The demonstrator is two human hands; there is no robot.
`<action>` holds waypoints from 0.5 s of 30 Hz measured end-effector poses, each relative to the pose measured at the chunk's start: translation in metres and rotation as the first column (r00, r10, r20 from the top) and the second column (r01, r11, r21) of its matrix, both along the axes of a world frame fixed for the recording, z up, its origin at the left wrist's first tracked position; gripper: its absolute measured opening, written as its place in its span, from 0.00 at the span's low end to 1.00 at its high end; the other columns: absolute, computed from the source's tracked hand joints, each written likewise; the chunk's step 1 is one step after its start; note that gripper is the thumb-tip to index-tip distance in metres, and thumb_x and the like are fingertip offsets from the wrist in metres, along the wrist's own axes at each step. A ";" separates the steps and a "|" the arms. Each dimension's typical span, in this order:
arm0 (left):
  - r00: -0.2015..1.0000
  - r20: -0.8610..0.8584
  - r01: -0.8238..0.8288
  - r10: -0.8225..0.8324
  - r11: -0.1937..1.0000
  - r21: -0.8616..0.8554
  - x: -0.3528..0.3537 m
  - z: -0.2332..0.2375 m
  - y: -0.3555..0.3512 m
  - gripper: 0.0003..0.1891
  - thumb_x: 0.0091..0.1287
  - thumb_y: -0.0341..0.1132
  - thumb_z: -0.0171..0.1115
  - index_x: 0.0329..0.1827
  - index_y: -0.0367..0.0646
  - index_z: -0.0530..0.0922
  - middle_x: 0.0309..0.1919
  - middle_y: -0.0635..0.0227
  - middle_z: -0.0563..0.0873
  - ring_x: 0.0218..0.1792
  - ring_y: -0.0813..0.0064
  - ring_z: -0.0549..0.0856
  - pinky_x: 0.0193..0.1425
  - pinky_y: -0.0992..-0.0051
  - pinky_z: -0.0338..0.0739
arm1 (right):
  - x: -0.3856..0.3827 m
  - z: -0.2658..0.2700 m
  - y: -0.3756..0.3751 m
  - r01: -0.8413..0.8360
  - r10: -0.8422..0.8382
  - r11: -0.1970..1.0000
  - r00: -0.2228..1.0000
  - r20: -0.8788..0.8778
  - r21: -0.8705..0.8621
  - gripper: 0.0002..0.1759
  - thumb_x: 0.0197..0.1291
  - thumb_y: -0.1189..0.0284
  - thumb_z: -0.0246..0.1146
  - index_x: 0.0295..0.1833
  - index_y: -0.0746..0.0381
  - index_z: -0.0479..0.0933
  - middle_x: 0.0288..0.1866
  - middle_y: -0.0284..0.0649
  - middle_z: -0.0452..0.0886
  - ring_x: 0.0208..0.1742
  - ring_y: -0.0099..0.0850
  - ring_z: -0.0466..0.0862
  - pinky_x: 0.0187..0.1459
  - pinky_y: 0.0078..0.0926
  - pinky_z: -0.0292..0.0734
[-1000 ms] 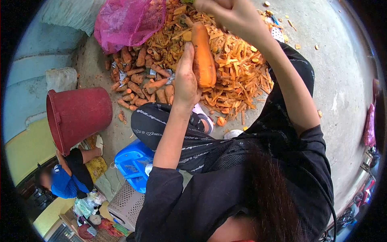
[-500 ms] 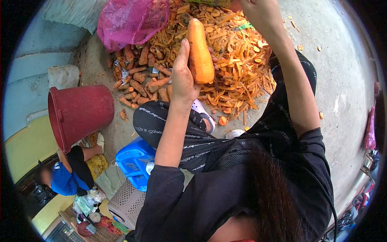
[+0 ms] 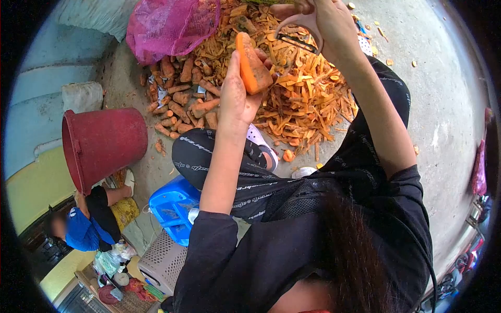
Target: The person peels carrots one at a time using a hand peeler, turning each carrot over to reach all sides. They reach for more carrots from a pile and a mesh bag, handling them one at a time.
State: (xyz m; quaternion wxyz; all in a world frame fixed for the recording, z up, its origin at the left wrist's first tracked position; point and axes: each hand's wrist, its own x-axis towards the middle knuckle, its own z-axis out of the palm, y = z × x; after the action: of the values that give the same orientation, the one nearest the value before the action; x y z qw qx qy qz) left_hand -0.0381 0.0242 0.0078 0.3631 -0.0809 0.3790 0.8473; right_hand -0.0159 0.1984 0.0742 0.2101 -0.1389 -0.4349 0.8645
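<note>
A partly peeled carrot [image 3: 251, 73] is in my left hand [image 3: 237, 99], with fingers and thumb wrapped round its sides. One strip of it is bright orange; the face beside that is brown with soil. My right hand [image 3: 334, 26], near the top edge, grips a vegetable peeler [image 3: 296, 43] with a pale frame and dark blade. The peeler is up and to the right of the carrot, apart from it. Below both hands lies a large heap of orange peelings [image 3: 308, 99]. Several soil-covered carrots [image 3: 180, 112] lie left of the heap.
A pink mesh bag [image 3: 172, 26] rests at the heap's upper left. On the left are a red bucket [image 3: 107, 146], a blue plastic container [image 3: 175, 208] and a grey perforated basket [image 3: 164, 261]. Another person in a blue shirt [image 3: 86, 229] sits beyond the bucket. Bare concrete [image 3: 438, 104] shows at right.
In my left hand the carrot has turned, so a soil-covered face shows where peeled orange was. My right hand has shifted slightly, and the peeler has come into view.
</note>
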 end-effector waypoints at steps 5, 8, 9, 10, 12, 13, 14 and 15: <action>1.000 0.028 0.003 -0.004 1.000 0.029 0.002 0.000 0.001 0.19 0.73 0.51 0.45 0.52 0.44 0.72 0.38 0.69 0.80 0.38 0.75 0.81 0.42 0.73 0.80 | 0.011 -0.004 -0.016 -0.168 0.198 0.972 0.962 -0.190 0.166 0.22 0.69 0.52 0.48 0.39 0.62 0.66 0.16 0.31 0.64 0.17 0.27 0.76 0.19 0.24 0.74; 0.999 -0.027 0.036 -0.036 0.999 0.010 0.003 0.000 0.001 0.17 0.72 0.49 0.45 0.53 0.47 0.71 0.40 0.70 0.81 0.39 0.74 0.83 0.40 0.72 0.83 | 0.019 0.004 -0.041 -0.142 0.171 0.976 0.969 -0.180 0.166 0.21 0.70 0.56 0.49 0.28 0.59 0.64 0.17 0.28 0.66 0.16 0.17 0.69 0.17 0.17 0.64; 0.999 -0.026 0.036 -0.036 0.999 -0.007 0.004 -0.002 0.001 0.18 0.73 0.49 0.44 0.53 0.47 0.71 0.41 0.70 0.81 0.39 0.75 0.83 0.40 0.73 0.83 | 0.019 0.002 -0.045 -0.147 0.177 0.973 0.970 -0.164 0.179 0.21 0.70 0.56 0.49 0.28 0.59 0.65 0.17 0.29 0.66 0.16 0.17 0.68 0.18 0.16 0.64; 0.999 -0.025 0.036 -0.036 0.999 -0.023 0.005 -0.004 0.001 0.18 0.73 0.49 0.43 0.52 0.47 0.71 0.41 0.70 0.81 0.39 0.75 0.84 0.39 0.73 0.83 | 0.020 -0.004 -0.049 -0.153 0.183 0.969 0.972 -0.148 0.192 0.20 0.70 0.57 0.50 0.28 0.59 0.65 0.17 0.29 0.67 0.16 0.17 0.68 0.18 0.16 0.63; 0.993 0.105 0.057 -0.059 0.998 0.022 0.001 -0.008 -0.004 0.17 0.73 0.46 0.42 0.51 0.46 0.72 0.43 0.70 0.82 0.39 0.74 0.85 0.39 0.73 0.84 | 0.020 -0.016 -0.052 -0.194 0.229 0.956 0.963 -0.144 0.219 0.21 0.70 0.56 0.51 0.29 0.60 0.66 0.18 0.31 0.67 0.17 0.19 0.70 0.18 0.17 0.66; 0.989 0.120 0.080 -0.087 0.995 0.058 -0.001 -0.010 -0.008 0.16 0.73 0.46 0.42 0.51 0.46 0.72 0.43 0.70 0.82 0.39 0.74 0.85 0.39 0.73 0.84 | 0.019 -0.023 -0.051 -0.228 0.267 0.946 0.951 -0.155 0.232 0.22 0.69 0.55 0.52 0.30 0.62 0.66 0.18 0.32 0.67 0.17 0.22 0.73 0.19 0.19 0.69; 0.984 0.134 0.103 -0.115 0.990 0.095 -0.002 -0.011 -0.009 0.16 0.73 0.45 0.42 0.51 0.46 0.72 0.43 0.70 0.82 0.39 0.73 0.85 0.38 0.73 0.84 | 0.019 -0.026 -0.051 -0.259 0.304 0.934 0.938 -0.165 0.246 0.23 0.68 0.53 0.53 0.31 0.64 0.66 0.18 0.33 0.67 0.18 0.24 0.77 0.19 0.21 0.72; 0.987 0.136 0.078 -0.083 0.996 0.040 0.001 -0.004 -0.006 0.18 0.73 0.48 0.42 0.49 0.44 0.73 0.40 0.69 0.81 0.37 0.75 0.83 0.38 0.75 0.82 | 0.019 -0.020 -0.055 -0.242 0.287 0.930 0.948 -0.135 0.276 0.23 0.70 0.55 0.48 0.29 0.61 0.61 0.16 0.32 0.62 0.14 0.25 0.74 0.17 0.21 0.69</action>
State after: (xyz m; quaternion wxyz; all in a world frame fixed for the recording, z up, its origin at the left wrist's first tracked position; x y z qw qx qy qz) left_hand -0.0374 0.0186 0.0040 0.4236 -0.1176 0.3414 0.8308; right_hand 0.0033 0.1435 0.0540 0.1446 0.0251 -0.5377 0.8302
